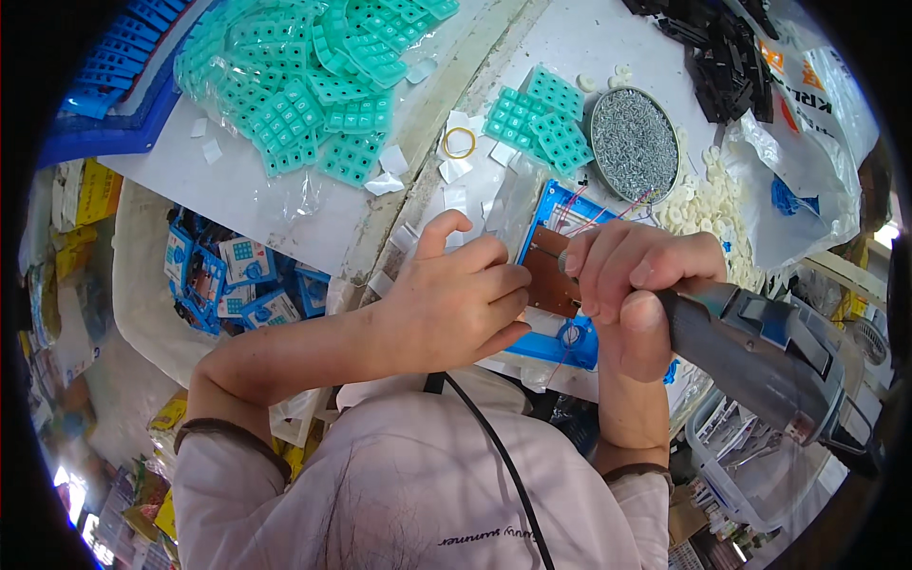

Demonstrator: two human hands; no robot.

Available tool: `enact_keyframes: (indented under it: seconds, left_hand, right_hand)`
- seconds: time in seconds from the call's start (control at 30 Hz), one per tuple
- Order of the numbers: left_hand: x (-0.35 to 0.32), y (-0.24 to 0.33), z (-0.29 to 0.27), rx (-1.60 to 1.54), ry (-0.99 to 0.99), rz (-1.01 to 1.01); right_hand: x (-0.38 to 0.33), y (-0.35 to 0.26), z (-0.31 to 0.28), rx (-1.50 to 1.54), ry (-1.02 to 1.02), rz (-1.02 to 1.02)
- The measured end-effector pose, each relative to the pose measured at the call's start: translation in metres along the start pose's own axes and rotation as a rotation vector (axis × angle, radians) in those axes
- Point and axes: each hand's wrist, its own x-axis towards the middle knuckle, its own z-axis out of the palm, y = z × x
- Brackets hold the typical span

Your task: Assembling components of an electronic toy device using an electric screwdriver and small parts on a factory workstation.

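the right hand [627, 285] is gripping a grey power screwdriver [760, 351], its tip sitting on the brown circuit board [551, 275] in a blue casing [560, 337] at the desk [237, 190] edge. the left hand [456, 299] is clenching the casing's side. a slipping bit could be gouging the board or nicking fingers [503, 280]; the tin of screws [634, 142] and teal keypads [537, 119] are crowding just beyond.

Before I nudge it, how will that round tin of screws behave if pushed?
The tin looks low, wide and flat-bottomed, so it should slide rather than tip or roll. It is filled nearly to the rim with small screws, so it is probably heavy for its size, and a jolt could spill some.
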Motion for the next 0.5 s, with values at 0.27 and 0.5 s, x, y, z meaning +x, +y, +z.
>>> enact_keyframes:
  seconds: [0.27, 0.5]
  left_hand:
    - [0.017, -0.008, -0.003, -0.061, 0.26, -0.184]
    - [0.025, -0.015, 0.003, -0.089, 0.223, -0.066]
  right_hand:
    - [-0.001, -0.015, 0.006, 0.045, 0.077, 0.016]
    - [-0.001, -0.03, 0.013, 0.068, 0.099, 0.015]
